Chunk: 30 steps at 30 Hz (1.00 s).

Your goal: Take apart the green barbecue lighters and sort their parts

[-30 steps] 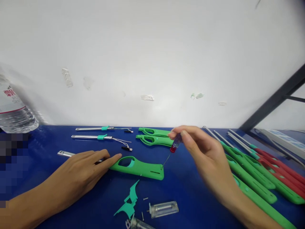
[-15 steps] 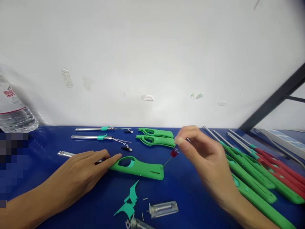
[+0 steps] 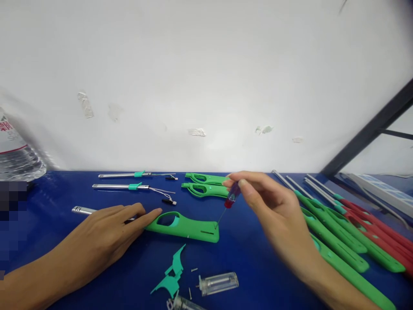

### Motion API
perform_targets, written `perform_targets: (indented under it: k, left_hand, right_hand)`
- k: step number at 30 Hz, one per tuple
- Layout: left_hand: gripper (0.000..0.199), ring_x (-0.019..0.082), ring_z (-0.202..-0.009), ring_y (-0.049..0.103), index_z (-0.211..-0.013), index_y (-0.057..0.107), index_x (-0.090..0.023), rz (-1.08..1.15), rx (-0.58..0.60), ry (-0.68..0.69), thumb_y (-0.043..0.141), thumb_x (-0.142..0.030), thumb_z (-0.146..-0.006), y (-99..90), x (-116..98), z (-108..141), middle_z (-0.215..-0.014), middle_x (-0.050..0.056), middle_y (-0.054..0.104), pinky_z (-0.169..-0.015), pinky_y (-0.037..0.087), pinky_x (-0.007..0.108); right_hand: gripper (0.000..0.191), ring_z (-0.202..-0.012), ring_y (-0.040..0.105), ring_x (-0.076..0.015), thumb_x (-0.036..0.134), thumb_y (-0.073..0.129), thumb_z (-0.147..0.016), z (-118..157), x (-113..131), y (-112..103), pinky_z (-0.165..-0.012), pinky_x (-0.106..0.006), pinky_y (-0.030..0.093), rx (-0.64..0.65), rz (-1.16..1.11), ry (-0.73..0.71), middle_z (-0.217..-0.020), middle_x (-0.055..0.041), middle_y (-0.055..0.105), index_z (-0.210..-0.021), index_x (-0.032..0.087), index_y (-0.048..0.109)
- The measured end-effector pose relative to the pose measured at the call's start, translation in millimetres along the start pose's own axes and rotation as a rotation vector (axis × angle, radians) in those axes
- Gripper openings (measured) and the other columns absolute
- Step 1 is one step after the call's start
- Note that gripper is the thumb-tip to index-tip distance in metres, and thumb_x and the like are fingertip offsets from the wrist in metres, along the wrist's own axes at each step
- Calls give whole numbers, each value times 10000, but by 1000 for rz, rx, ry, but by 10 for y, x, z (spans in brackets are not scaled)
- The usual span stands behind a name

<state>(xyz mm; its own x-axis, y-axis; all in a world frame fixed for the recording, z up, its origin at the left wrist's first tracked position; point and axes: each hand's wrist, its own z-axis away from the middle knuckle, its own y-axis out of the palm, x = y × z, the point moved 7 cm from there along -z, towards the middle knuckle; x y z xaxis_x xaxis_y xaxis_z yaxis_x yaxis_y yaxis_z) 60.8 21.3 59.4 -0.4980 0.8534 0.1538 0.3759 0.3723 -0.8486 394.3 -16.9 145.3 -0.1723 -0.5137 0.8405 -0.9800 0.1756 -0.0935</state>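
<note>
My left hand (image 3: pixel 111 234) is closed over the neck of a green stick lighter (image 3: pixel 193 229) lying on the blue table, its metal tube (image 3: pixel 83 210) poking out to the left. In my right hand (image 3: pixel 274 215) is a small screwdriver (image 3: pixel 232 194) with a purple and red handle, pinched between thumb and fingers. The tip of its thin shaft meets the lighter's right end, at a small hole above the dark slot. Nearer me lie teal trigger pieces (image 3: pixel 172 275), small screws (image 3: pixel 194 270) and a clear fuel tank (image 3: pixel 219 283); a second tank (image 3: pixel 185 303) is cut off by the frame.
Two metal tubes with wires (image 3: pixel 119 186) and two green handle shells (image 3: pixel 209 190) lie along the back. Several green lighters (image 3: pixel 342 243) and red lighters (image 3: pixel 383 232) are lined up at right. A water bottle (image 3: pixel 19 155) stands at far left, before a white wall (image 3: pixel 206 77).
The screwdriver stands a little steeper, with more of its handle showing; its tip is still at the lighter's end. The whole view has shifted slightly. My left hand keeps its hold.
</note>
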Motion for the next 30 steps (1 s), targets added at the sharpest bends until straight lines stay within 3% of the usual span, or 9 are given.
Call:
perform_targets:
  k: [3, 6, 9, 11, 15, 20, 24, 26, 30]
  left_hand:
    - [470, 136, -869, 850, -1797, 683, -313, 0, 20, -9, 483, -204, -1385, 24, 23, 30, -1185, -15, 839, -795, 635, 260]
    - [473, 136, -877, 857, -1804, 674, -326, -8, 26, -11, 485, -211, -1386, 36, 37, 36, -1203, -14, 849, -802, 647, 255]
    - [458, 136, -870, 861, -1790, 666, -323, -3, 20, -11, 471, -214, -1390, 33, 32, 17, -1178, -16, 841, -788, 643, 251]
    - [456, 139, -866, 861, -1796, 652, -320, -5, 20, -11, 458, -222, -1395, 33, 25, 3, -1171, -12, 839, -790, 642, 254]
    - [447, 135, -875, 863, -1799, 640, -316, -31, 33, -6, 438, -238, -1408, 40, 12, -9, -1190, -12, 845, -798, 638, 253]
    - [435, 125, -848, 849, -1770, 649, -291, -43, 13, 15, 412, -222, -1412, 20, 0, -5, -1168, -18, 829, -787, 626, 258]
    - [450, 130, -856, 847, -1793, 661, -318, -10, 7, -6, 461, -229, -1401, 18, 21, 6, -1190, -14, 840, -793, 631, 253]
    - [456, 136, -869, 854, -1801, 662, -327, 9, 9, -8, 473, -231, -1398, 18, 25, 9, -1189, -16, 844, -794, 636, 251]
    - [455, 131, -854, 847, -1797, 651, -317, -20, 23, -7, 434, -227, -1407, 24, 20, 2, -1179, -20, 833, -784, 626, 259]
  right_hand:
    - [80, -982, 917, -131, 352, 1002, -1151, 3, 15, 8, -880, -180, 739, -8, 2, -30, -1087, 55, 978, -1101, 411, 1023]
    - [163, -860, 873, -127, 327, 1128, -1014, 7, -4, 17, -794, -174, 720, -3, -43, -9, -976, 71, 928, -992, 374, 973]
    - [37, -960, 915, -140, 363, 998, -1169, 9, -37, -2, -902, -207, 744, -17, 0, 25, -1052, 48, 965, -1158, 398, 1003]
    - [89, -1046, 935, -167, 386, 920, -1227, 6, -33, -18, -950, -248, 762, -26, 35, 10, -1128, 18, 981, -1212, 392, 1007]
    - [87, -894, 888, -173, 334, 1011, -1128, 9, -6, -21, -865, -267, 759, -13, 40, -31, -1035, 32, 944, -1055, 363, 972]
    - [128, -1051, 934, -195, 392, 881, -1263, 35, -1, -19, -952, -296, 761, -24, 71, -15, -1177, 6, 983, -1242, 397, 1006]
    - [105, -878, 874, -162, 338, 980, -1159, 34, 31, -14, -847, -262, 727, -26, 101, -48, -1046, 38, 932, -1058, 364, 969]
    - [55, -939, 892, -175, 354, 960, -1185, 39, 9, -30, -872, -268, 730, -40, 112, -31, -1066, 28, 949, -1146, 378, 991]
    - [179, -1163, 917, -222, 464, 830, -1298, 65, -27, -45, -997, -329, 753, -42, 131, -18, -1256, -17, 976, -1305, 393, 995]
